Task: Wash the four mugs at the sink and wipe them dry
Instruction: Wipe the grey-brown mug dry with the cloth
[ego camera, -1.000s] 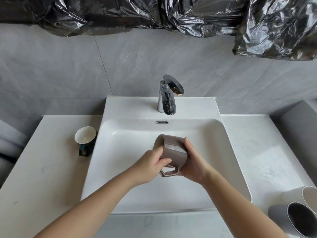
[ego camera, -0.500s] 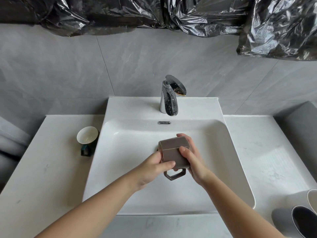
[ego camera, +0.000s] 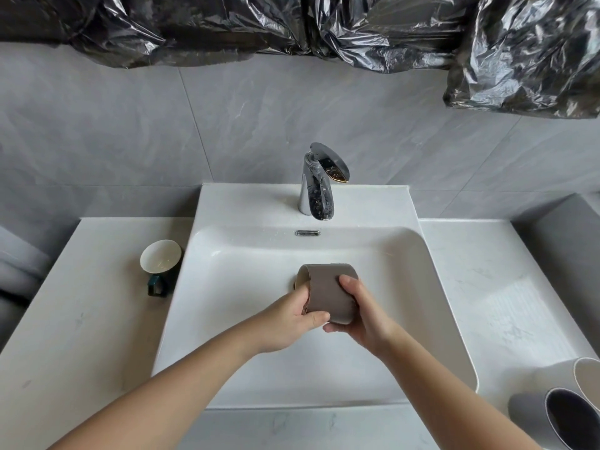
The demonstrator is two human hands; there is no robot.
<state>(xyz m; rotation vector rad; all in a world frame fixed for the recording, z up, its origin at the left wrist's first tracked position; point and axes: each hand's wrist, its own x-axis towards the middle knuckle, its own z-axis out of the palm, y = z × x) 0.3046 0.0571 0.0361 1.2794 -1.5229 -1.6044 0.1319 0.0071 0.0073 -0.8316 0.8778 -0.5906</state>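
Observation:
Both my hands hold a taupe mug [ego camera: 328,287] on its side over the white sink basin [ego camera: 246,319], its mouth turned left. My left hand [ego camera: 292,319] grips the mouth end, fingers reaching into the opening and thumb along the underside. My right hand [ego camera: 360,310] wraps around the base end. The mug's handle is hidden. A dark green mug [ego camera: 159,259] with a white inside stands on the counter left of the basin. A grey mug [ego camera: 552,417] and a white mug [ego camera: 581,378] sit at the lower right corner.
A chrome faucet [ego camera: 319,186] stands at the back of the basin; no water runs from it. White counter [ego camera: 487,287] lies on both sides of the basin. Black plastic sheeting [ego camera: 292,24] hangs along the top of the grey tiled wall. A grey ledge [ego camera: 565,241] rises at right.
The mug has been rotated in my hands: its handle, seen below before, is now out of sight. My right hand has slid from the far side onto the base end.

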